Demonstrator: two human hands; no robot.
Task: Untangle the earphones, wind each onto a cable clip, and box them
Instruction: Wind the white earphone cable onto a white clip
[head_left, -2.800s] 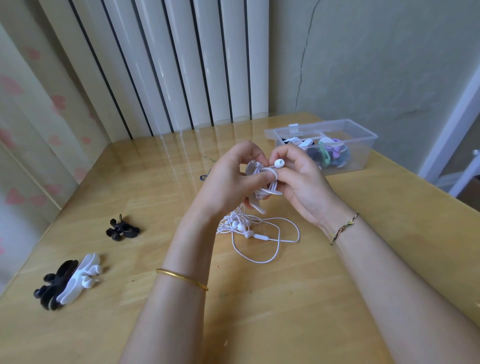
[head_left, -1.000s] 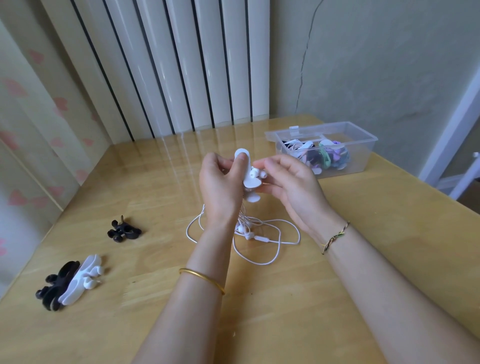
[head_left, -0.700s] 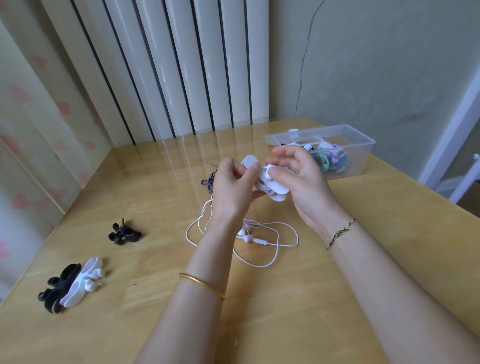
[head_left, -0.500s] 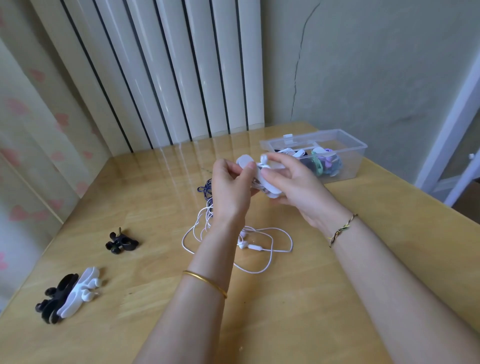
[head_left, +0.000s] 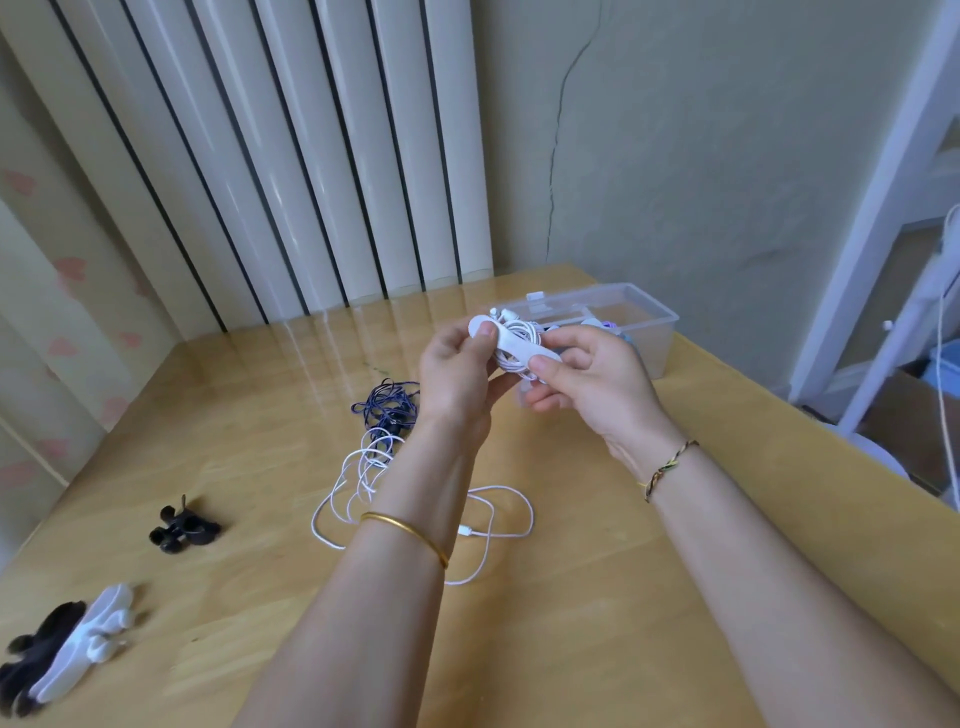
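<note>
Above the table I hold a white cable clip (head_left: 514, 344) with white earphone cord wound on it. My left hand (head_left: 457, 379) pinches its left end with thumb and fingers. My right hand (head_left: 587, 384) pinches its right end. The clip hovers just in front of a clear plastic box (head_left: 649, 317) that holds other wound earphones. On the table below lies a loose white earphone cable (head_left: 488, 525), tangled at its far end with a dark blue earphone cable (head_left: 387, 402). My left forearm hides part of the white cable.
Spare clips lie at the left: a black clip (head_left: 182, 527), and near the front corner a white clip (head_left: 83, 642) on black clips (head_left: 36, 644). The wooden table (head_left: 597, 597) drops off at the right. A white frame (head_left: 883, 197) stands beyond it.
The clip with the wound cord has been turned from upright to lying across between both hands and carried up and right, close to the box. The view has tilted upward.
</note>
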